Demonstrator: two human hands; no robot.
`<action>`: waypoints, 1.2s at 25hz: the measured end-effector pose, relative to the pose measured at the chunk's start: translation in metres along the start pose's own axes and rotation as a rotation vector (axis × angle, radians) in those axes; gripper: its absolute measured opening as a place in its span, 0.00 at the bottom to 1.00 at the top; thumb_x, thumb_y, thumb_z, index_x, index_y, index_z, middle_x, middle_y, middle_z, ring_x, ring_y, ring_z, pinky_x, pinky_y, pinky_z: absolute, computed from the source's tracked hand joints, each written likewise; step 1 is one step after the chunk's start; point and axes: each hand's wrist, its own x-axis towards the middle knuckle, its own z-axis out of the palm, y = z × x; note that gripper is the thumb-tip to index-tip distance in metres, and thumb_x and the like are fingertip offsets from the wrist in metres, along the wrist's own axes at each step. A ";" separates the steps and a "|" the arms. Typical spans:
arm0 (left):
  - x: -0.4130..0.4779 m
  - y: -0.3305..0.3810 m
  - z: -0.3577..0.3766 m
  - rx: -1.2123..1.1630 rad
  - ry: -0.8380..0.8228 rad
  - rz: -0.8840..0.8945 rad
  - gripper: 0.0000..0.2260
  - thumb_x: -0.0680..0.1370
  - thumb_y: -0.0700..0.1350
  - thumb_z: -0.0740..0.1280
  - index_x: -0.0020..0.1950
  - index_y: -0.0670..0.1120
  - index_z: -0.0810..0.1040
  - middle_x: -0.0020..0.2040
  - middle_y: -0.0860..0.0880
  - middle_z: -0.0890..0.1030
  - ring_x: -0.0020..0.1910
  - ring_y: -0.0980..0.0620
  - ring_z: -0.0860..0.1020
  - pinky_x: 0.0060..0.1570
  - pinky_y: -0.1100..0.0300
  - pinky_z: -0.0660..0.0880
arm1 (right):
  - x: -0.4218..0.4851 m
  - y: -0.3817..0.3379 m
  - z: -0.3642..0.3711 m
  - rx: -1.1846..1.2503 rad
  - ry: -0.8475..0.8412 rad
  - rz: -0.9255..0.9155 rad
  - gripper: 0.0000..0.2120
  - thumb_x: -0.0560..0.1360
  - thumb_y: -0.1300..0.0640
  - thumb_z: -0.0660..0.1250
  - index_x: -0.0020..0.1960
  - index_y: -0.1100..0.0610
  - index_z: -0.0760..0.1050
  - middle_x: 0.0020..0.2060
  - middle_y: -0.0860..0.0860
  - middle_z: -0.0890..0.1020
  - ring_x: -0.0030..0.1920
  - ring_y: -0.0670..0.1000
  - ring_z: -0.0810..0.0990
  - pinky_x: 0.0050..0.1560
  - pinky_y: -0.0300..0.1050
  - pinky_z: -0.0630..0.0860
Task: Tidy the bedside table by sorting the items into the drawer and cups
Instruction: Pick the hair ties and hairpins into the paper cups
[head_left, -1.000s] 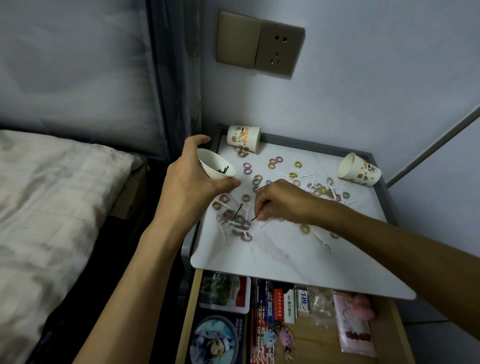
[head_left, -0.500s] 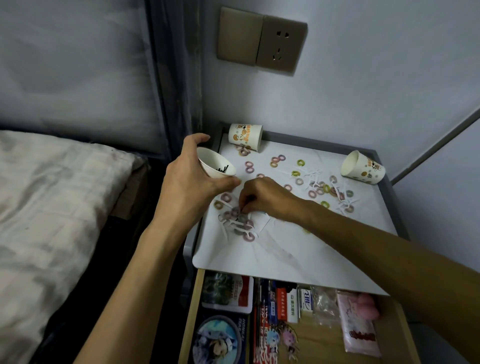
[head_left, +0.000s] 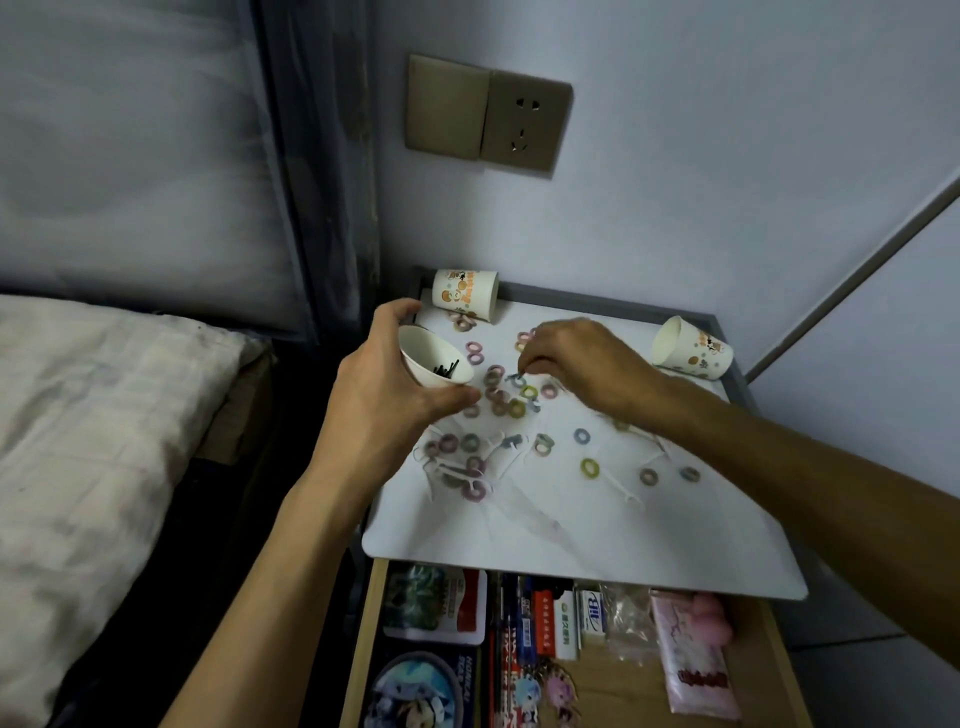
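Head view: left grip (head_left: 382, 395) clamps a pin-filled cup (head_left: 427, 347) at the counter's (head_left: 597, 540) 10 o'clock; right grip (head_left: 576, 358) pinched over hair ties (head_left: 511, 402), contents unclear.

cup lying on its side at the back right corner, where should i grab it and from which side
Take the tipped cup across its printed wall, coming from above and the front. It lies on its side, mouth facing left, base by the table's raised edge, so the right and back look cramped.

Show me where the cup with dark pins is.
Head view, left side: the left hand holds the cup at the table edge, near a tipped cup.
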 end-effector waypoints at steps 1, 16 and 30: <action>-0.001 0.001 0.002 -0.001 -0.011 0.005 0.39 0.64 0.48 0.81 0.70 0.55 0.66 0.46 0.64 0.71 0.44 0.68 0.72 0.36 0.79 0.68 | -0.001 -0.002 -0.016 0.100 0.070 0.036 0.06 0.76 0.57 0.70 0.50 0.53 0.84 0.45 0.48 0.84 0.46 0.48 0.82 0.48 0.47 0.77; -0.031 0.021 0.024 -0.057 -0.253 0.162 0.44 0.62 0.47 0.82 0.72 0.59 0.63 0.58 0.62 0.74 0.56 0.61 0.75 0.48 0.72 0.73 | -0.067 -0.062 -0.064 0.596 0.075 0.320 0.06 0.74 0.56 0.72 0.50 0.56 0.82 0.36 0.46 0.84 0.35 0.41 0.82 0.40 0.37 0.76; -0.138 0.087 0.085 0.291 -0.341 0.058 0.26 0.76 0.62 0.66 0.68 0.47 0.73 0.60 0.50 0.78 0.52 0.54 0.79 0.48 0.60 0.74 | -0.243 -0.061 -0.040 0.664 0.036 0.638 0.10 0.75 0.58 0.66 0.36 0.55 0.80 0.25 0.47 0.79 0.25 0.40 0.77 0.32 0.37 0.71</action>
